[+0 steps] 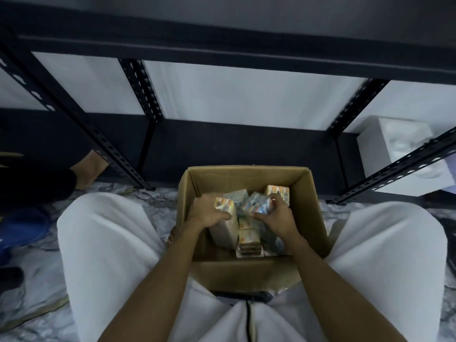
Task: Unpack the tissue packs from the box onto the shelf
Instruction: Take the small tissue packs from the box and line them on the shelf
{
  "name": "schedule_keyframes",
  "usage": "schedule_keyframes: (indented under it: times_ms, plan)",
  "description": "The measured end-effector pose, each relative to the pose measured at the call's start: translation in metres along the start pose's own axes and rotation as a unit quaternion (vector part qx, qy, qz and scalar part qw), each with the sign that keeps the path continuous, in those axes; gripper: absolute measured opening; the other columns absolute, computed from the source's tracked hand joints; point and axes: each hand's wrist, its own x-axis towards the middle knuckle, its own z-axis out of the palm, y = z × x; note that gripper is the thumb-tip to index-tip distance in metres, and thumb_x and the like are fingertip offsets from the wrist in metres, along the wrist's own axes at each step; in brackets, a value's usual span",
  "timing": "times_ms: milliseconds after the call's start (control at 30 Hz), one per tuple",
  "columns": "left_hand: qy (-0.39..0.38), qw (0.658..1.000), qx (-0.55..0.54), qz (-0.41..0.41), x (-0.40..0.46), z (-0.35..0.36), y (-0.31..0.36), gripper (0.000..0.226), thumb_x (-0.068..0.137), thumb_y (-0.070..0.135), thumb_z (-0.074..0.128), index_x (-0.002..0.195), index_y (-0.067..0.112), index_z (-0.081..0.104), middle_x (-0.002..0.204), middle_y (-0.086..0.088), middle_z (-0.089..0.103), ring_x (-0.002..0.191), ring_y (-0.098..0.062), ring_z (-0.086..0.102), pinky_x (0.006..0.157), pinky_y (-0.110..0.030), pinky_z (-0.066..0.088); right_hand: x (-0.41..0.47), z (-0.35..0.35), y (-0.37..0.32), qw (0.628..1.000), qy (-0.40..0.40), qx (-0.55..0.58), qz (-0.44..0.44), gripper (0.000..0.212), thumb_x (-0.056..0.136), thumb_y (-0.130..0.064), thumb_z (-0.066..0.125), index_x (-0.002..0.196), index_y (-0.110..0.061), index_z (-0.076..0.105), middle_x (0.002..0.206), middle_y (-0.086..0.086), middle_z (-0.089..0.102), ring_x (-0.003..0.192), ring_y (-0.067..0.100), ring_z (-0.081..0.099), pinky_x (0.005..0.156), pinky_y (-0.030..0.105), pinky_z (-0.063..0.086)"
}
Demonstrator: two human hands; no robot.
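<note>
Left hand (208, 213) is down inside the cardboard box (313, 193), fingers curled over the top of an orange-and-white tissue pack (223, 232) that stands on end against the box's left side — thumb on the near face, fingers wrapped over the far edge. Right hand (274, 215) grips a blue-and-white tissue pack (257, 204) near the middle of the box, fingers curled round its right end, thumb along the near side; pack sits tilted, higher than its neighbours. Whether it is lifted free or resting on the packs under it — cannot tell, frame is motion-blurred there. More packs fill the box: one orange pack upright at the far right corner (277, 191), a pale one behind the hands (235, 195), and a flat stack (248, 243) at the near side between the two forearms. Box stands open on the floor between the person's knees, flaps folded down, far wall close to the lower shelf (234, 149) of a black slotted-steel rack. That shelf surface is dark; white panel behind it. To the right, on the neighbouring bay, a white foam block (385, 156) with moulded hollows. The person wears white trousers (111, 243). Floor covering is a grey marbled sheet (37, 255). At far left a blue object (22, 225), blurred, and another person's foot (91, 166) beside the rack upright.
</note>
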Motion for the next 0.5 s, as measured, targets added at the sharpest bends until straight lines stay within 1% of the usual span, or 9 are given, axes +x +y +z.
schedule_keyframes:
  times_ms: [67, 133, 167, 267, 300, 333, 400, 467, 500]
  plan:
    - [0.027, 0.999, -0.014, 0.012, -0.006, -0.013, 0.007, 0.081, 0.062, 0.045, 0.091, 0.136, 0.035, 0.060, 0.134, 0.006, 0.063, 0.127, -0.021, 0.055, 0.101, -0.032, 0.049, -0.009, -0.009, -0.011, 1.000, 0.009, 0.019, -0.020, 0.077, 0.064, -0.041, 0.092, 0.129, -0.026, 0.053, 0.112, -0.012, 0.065, 0.111, 0.013, 0.064, 0.094, 0.037, 0.057]
    - [0.049, 0.997, -0.054, 0.029, -0.015, -0.029, 0.015, 0.077, 0.062, 0.046, 0.092, 0.132, 0.034, 0.063, 0.128, 0.012, 0.063, 0.121, -0.013, 0.057, 0.090, -0.025, 0.047, -0.019, -0.019, -0.023, 0.998, 0.020, 0.032, -0.041, 0.077, 0.064, -0.044, 0.093, 0.129, -0.027, 0.055, 0.114, -0.010, 0.068, 0.106, 0.008, 0.066, 0.085, 0.026, 0.057]
    - [0.052, 0.994, -0.089, 0.037, -0.021, -0.039, 0.021, 0.073, 0.064, 0.042, 0.092, 0.131, 0.032, 0.065, 0.126, 0.013, 0.063, 0.116, -0.010, 0.058, 0.086, -0.023, 0.046, -0.025, -0.026, -0.031, 0.997, 0.026, 0.044, -0.053, 0.075, 0.063, -0.045, 0.093, 0.127, -0.028, 0.057, 0.114, -0.010, 0.069, 0.103, 0.004, 0.066, 0.082, 0.023, 0.058]
    - [0.055, 0.981, -0.174, 0.061, -0.043, -0.074, 0.036, 0.060, 0.068, 0.040, 0.092, 0.124, 0.032, 0.071, 0.119, 0.017, 0.066, 0.108, -0.002, 0.061, 0.081, -0.018, 0.049, -0.043, -0.051, -0.060, 0.989, 0.056, 0.093, -0.098, 0.067, 0.063, -0.043, 0.093, 0.121, -0.027, 0.063, 0.111, -0.009, 0.073, 0.100, 0.002, 0.069, 0.085, 0.031, 0.060]
    - [0.060, 0.977, -0.192, 0.071, -0.052, -0.088, 0.042, 0.057, 0.068, 0.041, 0.093, 0.121, 0.035, 0.072, 0.116, 0.019, 0.067, 0.105, 0.003, 0.061, 0.081, -0.019, 0.050, -0.052, -0.063, -0.072, 0.985, 0.068, 0.109, -0.119, 0.063, 0.064, -0.042, 0.093, 0.119, -0.026, 0.066, 0.110, -0.008, 0.073, 0.101, 0.003, 0.069, 0.087, 0.033, 0.060]
    - [0.065, 0.972, -0.208, 0.081, -0.061, -0.102, 0.047, 0.055, 0.067, 0.041, 0.093, 0.118, 0.038, 0.073, 0.114, 0.017, 0.068, 0.104, 0.003, 0.062, 0.083, -0.021, 0.053, -0.060, -0.075, -0.083, 0.979, 0.080, 0.126, -0.138, 0.058, 0.066, -0.041, 0.093, 0.116, -0.026, 0.067, 0.110, -0.007, 0.074, 0.102, 0.007, 0.070, 0.089, 0.034, 0.059]
    - [0.080, 0.959, -0.254, 0.097, -0.081, -0.131, 0.058, 0.050, 0.067, 0.034, 0.094, 0.114, 0.038, 0.075, 0.111, 0.009, 0.073, 0.104, -0.004, 0.067, 0.082, -0.028, 0.058, -0.080, -0.102, -0.107, 0.966, 0.106, 0.161, -0.173, 0.054, 0.068, -0.039, 0.089, 0.115, -0.023, 0.068, 0.108, -0.004, 0.074, 0.104, 0.014, 0.071, 0.088, 0.034, 0.059]
    - [0.088, 0.940, -0.306, 0.120, -0.102, -0.160, 0.071, 0.049, 0.068, 0.024, 0.090, 0.114, 0.030, 0.077, 0.105, -0.001, 0.077, 0.101, -0.014, 0.072, 0.074, -0.029, 0.061, -0.099, -0.129, -0.133, 0.953, 0.127, 0.185, -0.203, 0.055, 0.071, -0.038, 0.084, 0.121, -0.022, 0.066, 0.103, -0.002, 0.076, 0.101, 0.017, 0.072, 0.084, 0.035, 0.058]
    - [0.094, 0.931, -0.326, 0.132, -0.114, -0.175, 0.080, 0.050, 0.067, 0.023, 0.087, 0.116, 0.025, 0.076, 0.105, -0.004, 0.078, 0.100, -0.018, 0.073, 0.073, -0.030, 0.062, -0.108, -0.142, -0.146, 0.947, 0.131, 0.197, -0.217, 0.054, 0.074, -0.037, 0.081, 0.123, -0.023, 0.065, 0.101, -0.002, 0.077, 0.099, 0.017, 0.073, 0.082, 0.035, 0.059]
